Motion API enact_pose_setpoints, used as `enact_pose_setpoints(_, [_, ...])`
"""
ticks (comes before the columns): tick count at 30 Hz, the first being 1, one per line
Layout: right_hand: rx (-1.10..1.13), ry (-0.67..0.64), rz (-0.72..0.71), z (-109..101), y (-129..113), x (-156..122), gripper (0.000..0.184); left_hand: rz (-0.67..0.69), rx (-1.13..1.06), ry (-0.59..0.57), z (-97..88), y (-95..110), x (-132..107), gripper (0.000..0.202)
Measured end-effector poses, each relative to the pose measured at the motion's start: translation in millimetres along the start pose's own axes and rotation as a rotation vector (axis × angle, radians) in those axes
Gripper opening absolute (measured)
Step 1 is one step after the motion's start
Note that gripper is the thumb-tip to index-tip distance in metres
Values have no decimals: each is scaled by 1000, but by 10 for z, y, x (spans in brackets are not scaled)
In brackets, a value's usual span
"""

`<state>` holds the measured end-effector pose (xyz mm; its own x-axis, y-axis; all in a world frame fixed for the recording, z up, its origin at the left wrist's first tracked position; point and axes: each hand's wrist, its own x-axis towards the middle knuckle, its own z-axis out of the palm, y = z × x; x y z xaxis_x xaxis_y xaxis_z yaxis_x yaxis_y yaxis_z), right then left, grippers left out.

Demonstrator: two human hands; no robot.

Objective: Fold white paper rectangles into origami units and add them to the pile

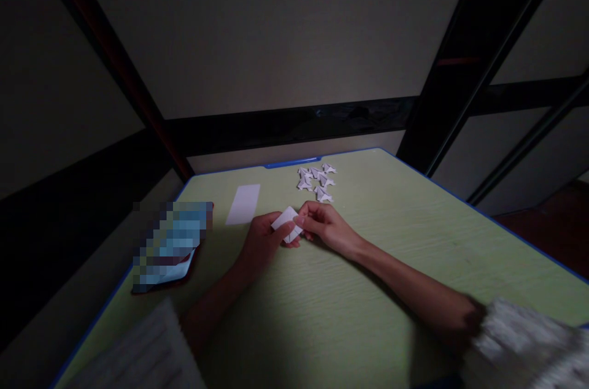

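Between my two hands is a small white piece of folded paper (286, 223), roughly diamond-shaped, with crease lines on its face. My left hand (265, 235) grips its left and lower side, the thumb lying on top. On the right side, my right hand (319, 223) pinches the paper near its edge with thumb and fingers. Just beyond the hands lie several small folded white paper figures (317, 179) in a loose cluster. A flat white paper strip (243, 204) rests on the table to the left of them.
The light green table (368, 309) has a blue edge and a blue handle piece (294, 162) at its far side. At the left lies a tablet-like device (177, 272) with a dark red border, partly pixelated. Cabinet panels (285, 33) rise close behind the table.
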<state>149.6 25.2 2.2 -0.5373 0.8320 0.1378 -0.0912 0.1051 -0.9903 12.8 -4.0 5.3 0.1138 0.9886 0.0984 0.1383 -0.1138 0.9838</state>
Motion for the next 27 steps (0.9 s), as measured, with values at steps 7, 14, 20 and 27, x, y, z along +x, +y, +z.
enact_pose_setpoints(7, [-58,-127,-39,-12,46,-53,26,-48,3,-185,-18,-47,-3,21])
enact_pose_setpoints(14, [328,-260,-21,16,-1,-84,30,-20,-164,-271,-26,-35,-35,23])
enact_pose_setpoints(20, [392,-188,-10,22,34,-26,27,10,-220,-194,0,-21,-17,20])
enact_pose_setpoints(27, [454,-188,-30,54,26,-57,30,-9,-297,-179,14,-17,-28,19])
